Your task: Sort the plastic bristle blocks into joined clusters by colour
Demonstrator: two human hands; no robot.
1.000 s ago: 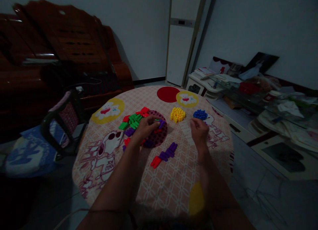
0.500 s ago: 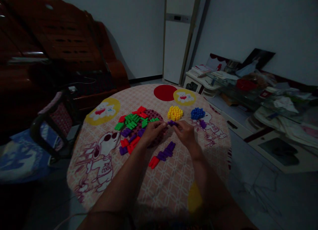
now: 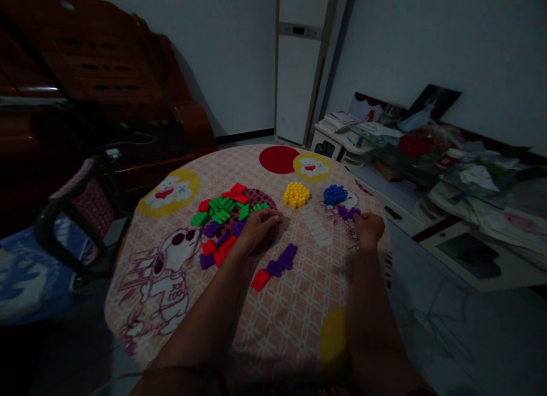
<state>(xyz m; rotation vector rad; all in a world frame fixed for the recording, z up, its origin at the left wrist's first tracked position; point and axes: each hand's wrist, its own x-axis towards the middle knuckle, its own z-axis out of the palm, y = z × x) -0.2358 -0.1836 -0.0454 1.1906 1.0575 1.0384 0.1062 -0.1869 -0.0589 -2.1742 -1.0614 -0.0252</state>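
Note:
My left hand [image 3: 260, 225] rests on a dark round pegboard [image 3: 256, 205] in the middle of the round table [image 3: 290, 322], fingers curled down over it; whether it holds a piece is hidden. Green, red and purple plastic pegs [image 3: 222, 211] lie scattered on and left of the board. My right hand [image 3: 368, 229] is closed at the table's right side, touching a few purple pegs [image 3: 348, 212] below a blue peg cluster [image 3: 334, 194]. A yellow peg cluster [image 3: 296, 194] sits between. A row of purple and red pegs [image 3: 276, 266] lies near me.
A cartoon-print cloth covers the table. A chair [image 3: 81, 213] stands at the left edge, with a dark wooden sofa [image 3: 85, 99] behind. A white cabinet [image 3: 299, 65] is at the back. Low shelves with papers and clutter [image 3: 427, 156] run along the right.
My right hand took a purple peg from my left hand near the board, then carried it right to the purple pegs by the blue cluster. My left hand stayed on the board.

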